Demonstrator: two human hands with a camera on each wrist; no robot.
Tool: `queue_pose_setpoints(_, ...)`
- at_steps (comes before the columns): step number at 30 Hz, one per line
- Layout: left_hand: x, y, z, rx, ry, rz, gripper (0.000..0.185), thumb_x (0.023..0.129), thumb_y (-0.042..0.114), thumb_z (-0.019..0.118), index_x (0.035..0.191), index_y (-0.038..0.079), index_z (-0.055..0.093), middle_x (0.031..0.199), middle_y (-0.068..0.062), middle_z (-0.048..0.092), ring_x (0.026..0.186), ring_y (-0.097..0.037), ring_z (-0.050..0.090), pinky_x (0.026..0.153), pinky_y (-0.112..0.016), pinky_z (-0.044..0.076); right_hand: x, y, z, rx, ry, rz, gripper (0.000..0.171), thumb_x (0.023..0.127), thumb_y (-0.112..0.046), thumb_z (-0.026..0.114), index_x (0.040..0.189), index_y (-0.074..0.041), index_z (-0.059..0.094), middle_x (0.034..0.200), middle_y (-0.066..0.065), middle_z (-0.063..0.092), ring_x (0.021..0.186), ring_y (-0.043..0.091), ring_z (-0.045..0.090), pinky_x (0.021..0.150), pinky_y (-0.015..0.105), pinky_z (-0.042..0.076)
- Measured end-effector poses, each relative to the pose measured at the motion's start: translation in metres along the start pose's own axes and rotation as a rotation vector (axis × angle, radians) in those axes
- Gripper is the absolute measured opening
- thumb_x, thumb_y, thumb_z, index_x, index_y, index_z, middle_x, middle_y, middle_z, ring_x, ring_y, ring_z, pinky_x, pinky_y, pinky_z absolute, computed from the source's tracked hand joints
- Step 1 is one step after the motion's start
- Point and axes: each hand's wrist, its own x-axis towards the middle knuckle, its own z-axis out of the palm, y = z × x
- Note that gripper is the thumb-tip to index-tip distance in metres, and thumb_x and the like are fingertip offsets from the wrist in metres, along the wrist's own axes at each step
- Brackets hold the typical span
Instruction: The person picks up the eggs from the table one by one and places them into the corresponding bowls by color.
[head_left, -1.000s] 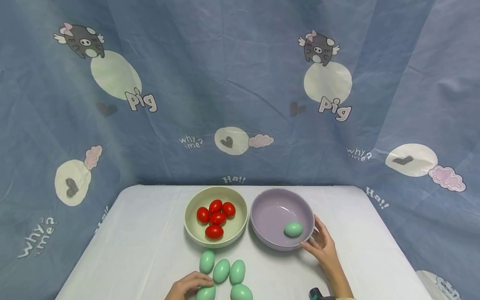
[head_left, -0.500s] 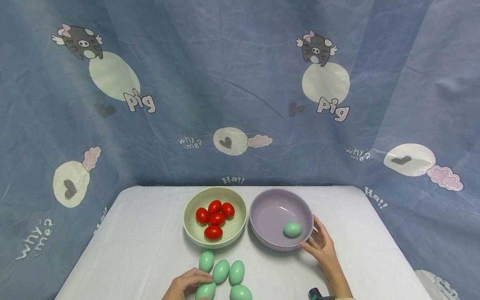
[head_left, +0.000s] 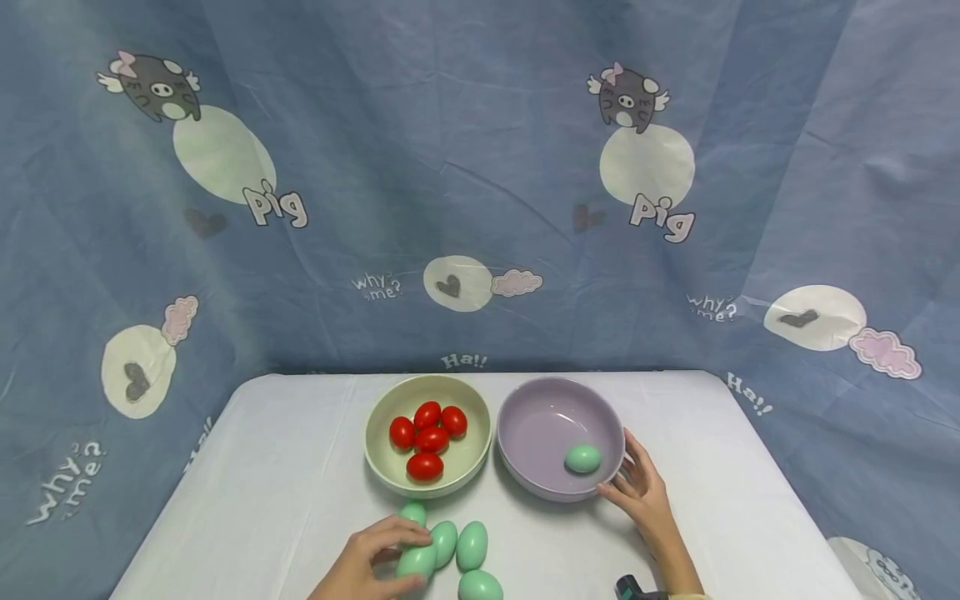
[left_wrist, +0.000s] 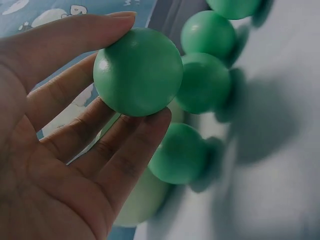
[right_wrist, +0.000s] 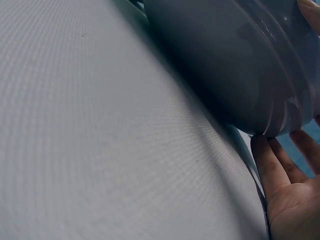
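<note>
My left hand pinches a green egg between thumb and fingertips, just above the table. In the head view this held egg overlaps another green egg beside it. Further green eggs lie close by, one to the right and one nearer the front edge. One more egg, partly hidden by my fingers, lies by the pale green bowl. My right hand holds the right side of the purple bowl, thumb and fingers spread around its wall. Inside that bowl lies a single green egg.
Several red eggs sit in the pale green bowl, which stands right beside the purple one. A white cloth covers the table. Behind it hangs a blue patterned curtain.
My left hand has taken hold of the nearest left green egg and raised it, shifting slightly away from me. The right hand stays at the purple bowl.
</note>
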Motion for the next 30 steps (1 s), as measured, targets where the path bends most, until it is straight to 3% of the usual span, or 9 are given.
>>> queue_pose_setpoints(3, 0.008, 0.007, -0.003, 0.024, -0.007, -0.002, 0.034, 0.089, 0.020, 0.082, 0.119, 0.007, 0.074, 0.120, -0.015, 0.069, 0.115, 0.007, 0.060, 0.086, -0.026, 0.064, 0.000, 0.000, 0.000, -0.001, -0.002, -0.005, 0.097, 0.083, -0.003, 0.082, 0.163, -0.014, 0.029, 0.168, 0.010, 0.034, 0.128, -0.016, 0.050, 0.104, 0.011, 0.048)
queue_pose_setpoints(10, 0.035, 0.024, -0.008, 0.076, -0.015, -0.084, 0.035, 0.087, 0.028, 0.084, 0.119, 0.017, 0.075, 0.124, -0.005, 0.070, 0.116, 0.002, 0.062, 0.089, -0.024, 0.059, 0.001, 0.001, -0.001, 0.005, -0.014, 0.007, 0.096, 0.085, -0.004, 0.081, 0.164, -0.019, 0.029, 0.169, 0.009, 0.032, 0.128, -0.017, 0.049, 0.105, 0.011, 0.047)
queue_pose_setpoints(18, 0.067, 0.031, -0.007, 0.082, -0.015, 0.029, 0.034, 0.086, 0.026, 0.085, 0.118, 0.021, 0.075, 0.121, 0.000, 0.071, 0.113, -0.004, 0.065, 0.091, -0.027, 0.062, 0.000, 0.000, 0.000, 0.010, -0.011, 0.003, 0.096, 0.084, -0.004, 0.081, 0.164, -0.015, 0.028, 0.169, 0.012, 0.032, 0.127, -0.017, 0.049, 0.105, 0.011, 0.047)
queue_pose_setpoints(30, 0.109, 0.039, -0.003, 0.060, -0.074, 0.090, 0.036, 0.085, 0.018, 0.086, 0.119, 0.014, 0.075, 0.124, -0.002, 0.071, 0.118, -0.008, 0.065, 0.094, -0.032, 0.063, -0.001, -0.003, 0.000, 0.024, -0.011, 0.012, 0.097, 0.083, -0.004, 0.082, 0.163, -0.018, 0.029, 0.168, 0.011, 0.033, 0.126, -0.017, 0.050, 0.105, 0.012, 0.048)
